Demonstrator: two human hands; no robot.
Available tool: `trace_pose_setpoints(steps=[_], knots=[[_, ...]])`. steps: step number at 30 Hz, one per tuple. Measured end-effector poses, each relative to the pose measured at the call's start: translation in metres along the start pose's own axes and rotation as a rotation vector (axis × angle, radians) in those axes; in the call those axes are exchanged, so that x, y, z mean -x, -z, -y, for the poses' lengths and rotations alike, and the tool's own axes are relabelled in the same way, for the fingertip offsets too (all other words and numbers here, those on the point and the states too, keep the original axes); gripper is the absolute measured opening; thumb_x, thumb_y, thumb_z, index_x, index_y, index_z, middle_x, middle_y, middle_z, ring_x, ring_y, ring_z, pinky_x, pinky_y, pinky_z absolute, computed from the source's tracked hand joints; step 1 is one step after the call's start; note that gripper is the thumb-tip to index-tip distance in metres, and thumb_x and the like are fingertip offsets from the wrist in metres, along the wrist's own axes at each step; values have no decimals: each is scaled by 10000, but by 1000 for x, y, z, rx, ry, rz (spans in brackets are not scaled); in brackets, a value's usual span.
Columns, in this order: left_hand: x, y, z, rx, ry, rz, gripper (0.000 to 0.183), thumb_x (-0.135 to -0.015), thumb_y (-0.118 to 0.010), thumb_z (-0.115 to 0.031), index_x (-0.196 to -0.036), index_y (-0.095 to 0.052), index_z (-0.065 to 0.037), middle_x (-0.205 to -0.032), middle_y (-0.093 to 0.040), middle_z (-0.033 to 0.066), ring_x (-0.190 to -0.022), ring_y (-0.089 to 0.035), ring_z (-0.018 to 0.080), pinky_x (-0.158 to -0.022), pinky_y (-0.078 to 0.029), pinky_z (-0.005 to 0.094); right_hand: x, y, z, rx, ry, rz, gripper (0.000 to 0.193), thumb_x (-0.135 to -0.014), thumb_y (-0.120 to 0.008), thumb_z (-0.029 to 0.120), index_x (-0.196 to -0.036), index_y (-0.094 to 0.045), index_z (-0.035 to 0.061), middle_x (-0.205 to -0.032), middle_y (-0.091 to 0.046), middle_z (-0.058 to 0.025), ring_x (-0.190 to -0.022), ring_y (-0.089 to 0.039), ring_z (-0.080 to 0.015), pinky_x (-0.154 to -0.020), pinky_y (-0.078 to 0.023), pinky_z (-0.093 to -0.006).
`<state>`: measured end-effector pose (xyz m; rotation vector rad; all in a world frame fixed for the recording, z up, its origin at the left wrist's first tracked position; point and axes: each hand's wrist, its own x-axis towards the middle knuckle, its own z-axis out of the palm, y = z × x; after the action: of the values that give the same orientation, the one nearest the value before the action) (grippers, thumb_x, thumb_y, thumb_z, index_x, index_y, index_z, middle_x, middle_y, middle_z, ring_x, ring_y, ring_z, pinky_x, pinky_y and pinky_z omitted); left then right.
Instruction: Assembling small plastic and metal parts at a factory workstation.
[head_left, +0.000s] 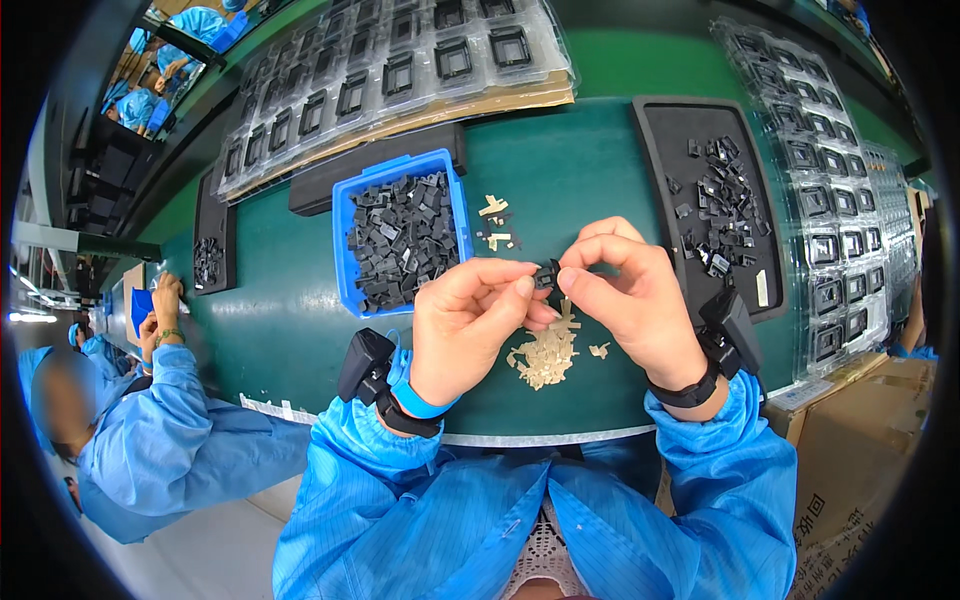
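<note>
Over the green table (300, 350), a small black plastic part (546, 275) is pinched between the fingertips of both hands. My left hand (462, 325) grips its left side with thumb and forefinger. From the right, my right hand (632, 300) closes thumb and forefinger on it. Fingertips cover much of the part, so its full shape is hidden. Just below lies a loose pile of cream-coloured flat pieces (545, 358). Beyond my left hand stands a blue bin (341, 235) heaped with small black parts (405, 240). A few cream and black scraps (495, 215) lie beside the bin.
On the right, a black tray (680, 125) holds scattered black parts (728, 200). Clear blister trays (420, 85) with black frames stand at the back, and more blister trays (825, 215) line the right. A co-worker (165, 430) sits at the left near another black tray (225, 215).
</note>
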<state>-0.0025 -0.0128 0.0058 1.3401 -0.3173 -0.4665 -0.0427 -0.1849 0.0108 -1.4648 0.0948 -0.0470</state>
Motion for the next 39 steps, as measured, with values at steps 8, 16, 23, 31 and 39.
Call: trace_pose_setpoints(steps=[8,16,23,31,39], knots=[[1,-3,2,-96,-51,-5,139,-891,-547,3,-1019,-592,30,-835,-660,106,-774,-663,159,-692,-561,277,0,-5,-10,-53,85,-56,62,-766,-671,23,-773,-616,-4,-932,-476,-48,-830,-560,-128,-775,-514,-266],[1,-4,2,-71,-58,-2,126,-894,-541,1,-1004,-593,35,-841,-660,117,-773,-664,164,-690,-564,281,-2,-6,-16,175,210,-141,79,-694,-691,43,-704,-617,18,-863,-502,-65,-800,-548,-160,-703,-468,-277],[0,-6,3,-77,-74,-22,121,-900,-529,7,-1011,-569,37,-828,-644,132,-721,-646,178,-642,-554,292,0,-9,-7,370,286,-224,92,-671,-706,64,-706,-630,24,-849,-503,-72,-807,-537,-184,-690,-448,-289],[-1,-6,2,-46,-45,-48,156,-924,-521,-51,-1052,-571,21,-866,-648,97,-796,-650,153,-707,-545,270,1,-10,-6,186,203,-280,167,-727,-711,62,-863,-635,2,-928,-496,-69,-811,-551,-151,-706,-498,-271],[-1,-6,0,-64,-42,-30,153,-920,-516,-27,-1043,-580,37,-819,-632,103,-723,-617,151,-659,-526,274,1,-6,1,-134,-24,7,130,-821,-664,70,-849,-622,-50,-934,-486,-59,-760,-621,-151,-676,-523,-251]])
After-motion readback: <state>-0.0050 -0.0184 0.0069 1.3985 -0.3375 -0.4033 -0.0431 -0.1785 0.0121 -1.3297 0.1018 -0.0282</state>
